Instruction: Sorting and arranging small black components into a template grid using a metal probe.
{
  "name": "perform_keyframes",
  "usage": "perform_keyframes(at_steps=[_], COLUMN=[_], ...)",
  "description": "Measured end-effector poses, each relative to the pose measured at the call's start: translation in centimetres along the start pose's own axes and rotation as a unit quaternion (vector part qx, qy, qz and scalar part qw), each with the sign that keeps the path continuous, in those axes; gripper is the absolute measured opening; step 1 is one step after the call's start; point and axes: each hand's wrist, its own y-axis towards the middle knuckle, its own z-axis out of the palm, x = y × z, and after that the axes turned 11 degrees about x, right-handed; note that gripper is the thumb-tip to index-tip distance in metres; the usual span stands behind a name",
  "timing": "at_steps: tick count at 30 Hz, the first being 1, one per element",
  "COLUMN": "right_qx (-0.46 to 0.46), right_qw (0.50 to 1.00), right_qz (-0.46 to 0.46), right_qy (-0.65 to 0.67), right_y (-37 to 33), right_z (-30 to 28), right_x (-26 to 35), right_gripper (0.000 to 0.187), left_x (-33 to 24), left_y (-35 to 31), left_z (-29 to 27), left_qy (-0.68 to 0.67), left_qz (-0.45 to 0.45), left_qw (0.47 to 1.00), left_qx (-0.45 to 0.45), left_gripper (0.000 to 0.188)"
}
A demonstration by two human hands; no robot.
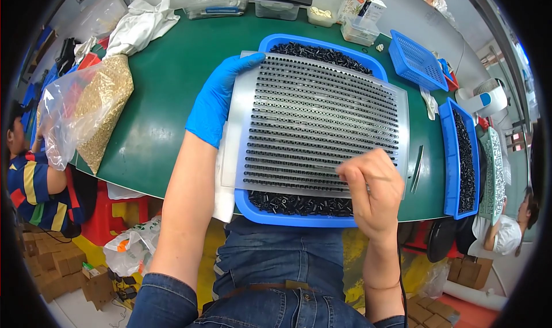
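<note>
My left hand, in a blue glove, grips the left edge of a clear rectangular plate, its thumb over the top left corner. Rows of small black cylindrical parts fill slots across the plate. It lies tilted over a blue tray full of loose black parts, which show at the plate's far and near sides. Over the plate's lower right area, my bare right hand is closed in a pinch. Whatever its fingertips hold, if anything, is too small to name.
Tweezers lie right of the plate, by a narrow blue tray of black parts. A blue basket stands at the far right. Leftward, a clear bag of brass-coloured pieces sits on the green table. Other people sit at both sides.
</note>
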Motion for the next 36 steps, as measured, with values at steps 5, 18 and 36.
perform_keyframes(at_steps=[5, 18, 36], right_qx=[0.038, 0.071, 0.008], right_qw=[0.998, 0.997, 0.992], right_qz=[-0.016, -0.007, 0.069], right_qy=[-0.042, 0.008, 0.101], right_y=[2.5, 0.7, -6.7], right_z=[1.8, 1.0, 0.9], right_x=[-0.4, -1.4, 0.2], right_gripper=[0.009, 0.004, 0.019], left_x=[0.0, 0.2, -0.1], left_y=[0.0, 0.0, -0.5], left_z=[0.5, 0.6, 1.5], left_qy=[0.007, 0.001, 0.007], left_qz=[0.007, 0.007, 0.013], left_qw=[1.0, 1.0, 0.999], left_qx=[-0.008, 0.004, -0.032], left_gripper=[0.032, 0.03, 0.032])
